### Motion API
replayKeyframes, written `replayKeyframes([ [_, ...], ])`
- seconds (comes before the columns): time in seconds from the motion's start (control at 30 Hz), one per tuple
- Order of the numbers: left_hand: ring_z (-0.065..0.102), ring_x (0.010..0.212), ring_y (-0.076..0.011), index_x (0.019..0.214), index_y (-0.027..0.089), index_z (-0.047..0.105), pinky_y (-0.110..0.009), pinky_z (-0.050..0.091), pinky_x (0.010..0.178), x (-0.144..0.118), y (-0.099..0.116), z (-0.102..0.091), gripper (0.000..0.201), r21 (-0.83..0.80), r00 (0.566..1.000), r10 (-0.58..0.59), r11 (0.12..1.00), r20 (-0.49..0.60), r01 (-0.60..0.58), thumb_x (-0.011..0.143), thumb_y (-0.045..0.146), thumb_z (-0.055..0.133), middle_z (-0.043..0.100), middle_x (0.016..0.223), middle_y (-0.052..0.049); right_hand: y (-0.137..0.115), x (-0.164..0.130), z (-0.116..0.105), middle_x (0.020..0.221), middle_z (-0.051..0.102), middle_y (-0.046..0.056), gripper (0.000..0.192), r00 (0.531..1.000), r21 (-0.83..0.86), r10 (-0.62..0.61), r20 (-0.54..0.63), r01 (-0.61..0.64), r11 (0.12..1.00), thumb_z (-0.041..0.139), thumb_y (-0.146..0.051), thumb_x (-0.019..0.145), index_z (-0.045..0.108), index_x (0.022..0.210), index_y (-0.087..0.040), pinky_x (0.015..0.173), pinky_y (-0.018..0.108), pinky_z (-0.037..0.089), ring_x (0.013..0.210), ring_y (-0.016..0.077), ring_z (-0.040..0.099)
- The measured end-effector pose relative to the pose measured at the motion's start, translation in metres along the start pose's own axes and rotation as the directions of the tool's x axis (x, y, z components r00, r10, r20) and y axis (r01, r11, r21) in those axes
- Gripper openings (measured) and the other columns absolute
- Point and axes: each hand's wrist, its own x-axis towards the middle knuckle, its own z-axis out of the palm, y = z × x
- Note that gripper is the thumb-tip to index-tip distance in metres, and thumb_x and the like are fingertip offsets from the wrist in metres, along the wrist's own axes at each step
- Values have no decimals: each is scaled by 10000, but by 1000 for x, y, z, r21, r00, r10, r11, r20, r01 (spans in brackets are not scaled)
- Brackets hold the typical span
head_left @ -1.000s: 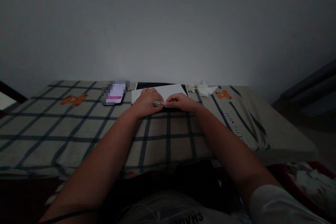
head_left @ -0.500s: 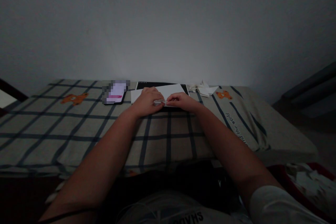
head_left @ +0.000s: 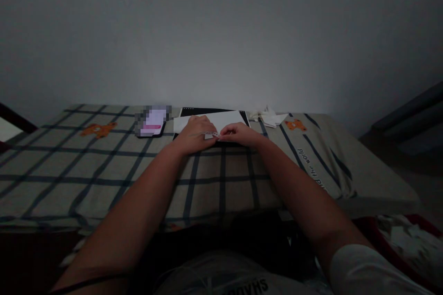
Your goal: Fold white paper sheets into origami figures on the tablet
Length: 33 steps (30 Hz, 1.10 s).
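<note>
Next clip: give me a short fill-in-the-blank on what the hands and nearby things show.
1. The left hand and right hand pinch a small folded ____ between them.
2. The phone lies to the ____ of the white sheet.
3. The checked cloth bears orange ____ figures.

Missing words: paper; left; bear

A small folded paper piece point(head_left: 212, 135) is pinched between the left hand point(head_left: 194, 134) and right hand point(head_left: 238, 133) above a white sheet point(head_left: 224, 119).
</note>
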Motion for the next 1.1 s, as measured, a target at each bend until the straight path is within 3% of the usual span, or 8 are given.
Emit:
replayKeyframes([
  [0.3, 522, 903, -220, 862, 206, 670, -359, 288, 775, -1, -1, -3, 213, -20, 1000, -3, 1000, -1, 3, 792, 339, 520, 673, 873, -45, 2, 0, -1, 836, 667, 46, 297, 999, 37, -33, 9, 33, 999, 626, -410, 749, 670, 851, -134, 721, 267, 415, 767, 136, 573],
  [0.57, 509, 884, -235, 808, 226, 673, -372, 266, 745, 1, 4, -4, 246, 76, 998, -52, 996, 29, 50, 810, 386, 486, 672, 830, -44, 2, 0, -1, 847, 685, 59, 308, 1000, -38, -2, -9, 1, 999, 596, -413, 770, 688, 871, -137, 715, 272, 429, 775, 148, 594],
  [0.83, 499, 893, -243, 849, 214, 677, -385, 271, 758, 1, 4, -4, 223, 1, 999, -15, 1000, 35, 15, 805, 353, 508, 682, 854, -60, 0, -1, -1, 848, 684, 54, 321, 1000, -23, 6, -5, -6, 1000, 610, -432, 755, 687, 874, -144, 706, 263, 427, 778, 147, 594],
  [1.1, 503, 898, -237, 850, 220, 693, -388, 270, 770, 1, 1, -2, 227, -42, 999, -7, 999, 34, 8, 795, 359, 522, 691, 879, -51, 1, 0, 1, 834, 647, 38, 308, 997, -8, -73, 35, 73, 997, 576, -419, 785, 650, 872, -133, 697, 251, 413, 752, 129, 560],
])
